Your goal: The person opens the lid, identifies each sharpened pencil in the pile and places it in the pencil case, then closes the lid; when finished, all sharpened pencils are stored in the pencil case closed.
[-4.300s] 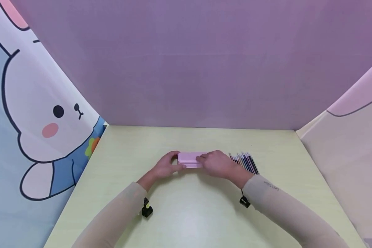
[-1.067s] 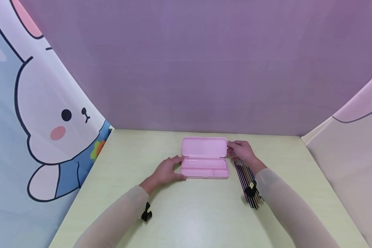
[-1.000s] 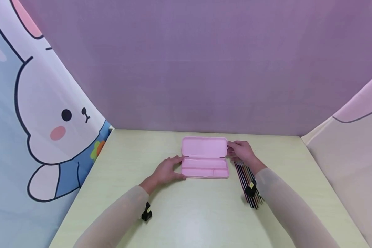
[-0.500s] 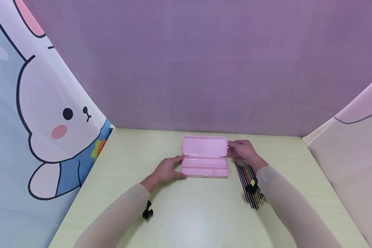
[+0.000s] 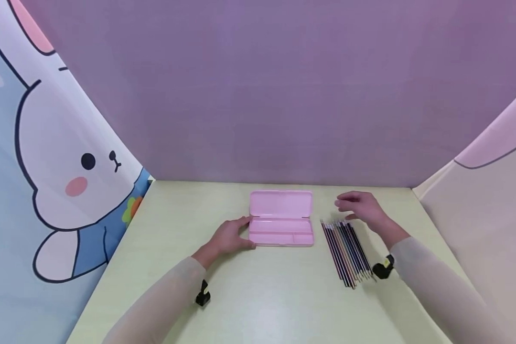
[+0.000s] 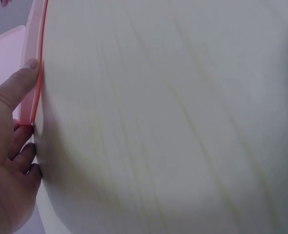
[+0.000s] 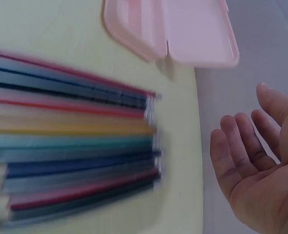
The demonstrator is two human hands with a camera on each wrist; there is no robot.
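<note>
A pink pencil case (image 5: 281,204) lies unfolded on the table, its lid laid back and its divided tray bare. My left hand (image 5: 229,237) grips the left end of the tray, and in the left wrist view the thumb presses the front wall of the pencil case (image 6: 32,41). Right of the case lies a fanned row of slim coloured pencils (image 5: 344,253). My right hand (image 5: 363,208) hovers beyond their far ends, holding nothing. In the right wrist view its fingers (image 7: 239,153) are loosely bent and apart from the pencils.
The pale wooden table (image 5: 258,296) reaches back to a purple wall panel (image 5: 279,95). A rabbit-printed sheet (image 5: 69,143) borders the left side, and another printed sheet (image 5: 490,215) the right. Small black devices hang at both wrists.
The pencil case has gone from closed to unfolded. In the last half second my right hand has let go of the lid and moved right; my left hand has stayed on the tray.
</note>
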